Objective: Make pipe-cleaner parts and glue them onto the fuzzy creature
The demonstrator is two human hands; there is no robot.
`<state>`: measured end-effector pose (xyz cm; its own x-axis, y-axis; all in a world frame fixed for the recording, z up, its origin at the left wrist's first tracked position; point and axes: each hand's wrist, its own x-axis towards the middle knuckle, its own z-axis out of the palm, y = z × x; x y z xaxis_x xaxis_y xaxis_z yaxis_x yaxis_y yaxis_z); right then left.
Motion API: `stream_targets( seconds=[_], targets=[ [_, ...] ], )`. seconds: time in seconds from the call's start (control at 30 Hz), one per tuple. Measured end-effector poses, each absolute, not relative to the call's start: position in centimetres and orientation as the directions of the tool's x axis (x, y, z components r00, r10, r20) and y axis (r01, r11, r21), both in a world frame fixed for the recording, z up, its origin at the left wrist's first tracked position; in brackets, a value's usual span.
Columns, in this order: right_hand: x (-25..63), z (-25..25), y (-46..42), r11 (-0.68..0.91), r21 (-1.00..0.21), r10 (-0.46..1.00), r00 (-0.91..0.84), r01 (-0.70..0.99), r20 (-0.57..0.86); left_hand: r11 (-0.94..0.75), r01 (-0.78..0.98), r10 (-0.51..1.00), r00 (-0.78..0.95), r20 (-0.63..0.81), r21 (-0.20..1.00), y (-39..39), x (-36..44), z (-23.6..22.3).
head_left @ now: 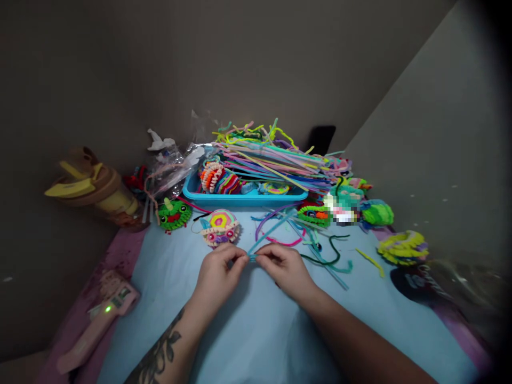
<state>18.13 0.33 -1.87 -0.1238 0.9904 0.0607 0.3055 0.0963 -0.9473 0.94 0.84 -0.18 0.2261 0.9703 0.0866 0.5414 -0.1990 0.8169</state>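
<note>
Looking into a blue plastic tray (244, 199) at the back of the counter (124, 242), can make out an orange-and-white ruffled piece with rainbow stripes (219, 178), plus a yellow ring-shaped piece (276, 188) farther right. Piled across the tray and past its right end, a thick bundle of multicolored pipe cleaners (276, 160). Over the left end, crumpled clear plastic packaging (176, 169). At far left, a tilted brown-rimmed cup (108, 194) with yellow items at its mouth and orange-brown contents low down, too blurred to name.

Pinching a light-blue pipe cleaner (267, 238) with both hands, just in front of the tray. Gripping with thumb and fingertips closed on it, left hand (220, 269) and right hand (288, 269) nearly meeting. Between the two grips, a short stretch visible; from there, a length slanting up and right toward loose strands. Cannot tell how much lies hidden under the fingers.

Just beyond the left hand, a round cream-and-pink chenille figure (220, 228); farther left, a green chenille figure (175, 214). Beyond and beside the right hand, a dark-green pipe cleaner (334, 258) among other strands. Near the left edge of the light-blue cloth (256, 330), a pink glue gun (98, 322) with a lit green light.
</note>
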Motion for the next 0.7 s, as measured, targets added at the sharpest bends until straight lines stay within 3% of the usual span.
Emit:
stream_targets(
  seconds=[0.13, 0.33, 0.53, 0.7],
  targets=[
    [18.4, -1.6, 0.6, 0.015, -0.986, 0.994, -0.105, 0.167, -0.003, -0.145, 0.526, 0.971, 0.237, 0.019, 0.838, 0.8, 1.1, 0.1],
    [18.7, -1.8, 1.1, 0.019, -0.999, 0.988, -0.153, -0.037, 0.024, -0.15, 0.528, 0.942, 0.333, -0.041, 0.836, 0.6, 1.5, -0.1],
    [19.0, -2.0, 1.3, 0.138, -0.99, 0.981, -0.142, 0.012, 0.135, -0.083, 0.496, 0.956, 0.285, -0.072, 0.864, 0.8, 1.4, -0.4],
    [19.2, -1.9, 1.1, 0.186, -0.98, 0.977, -0.118, 0.067, 0.178, 0.084, 0.307, 0.956, 0.242, -0.163, 0.948, 1.1, 1.2, -0.5]
  ],
)
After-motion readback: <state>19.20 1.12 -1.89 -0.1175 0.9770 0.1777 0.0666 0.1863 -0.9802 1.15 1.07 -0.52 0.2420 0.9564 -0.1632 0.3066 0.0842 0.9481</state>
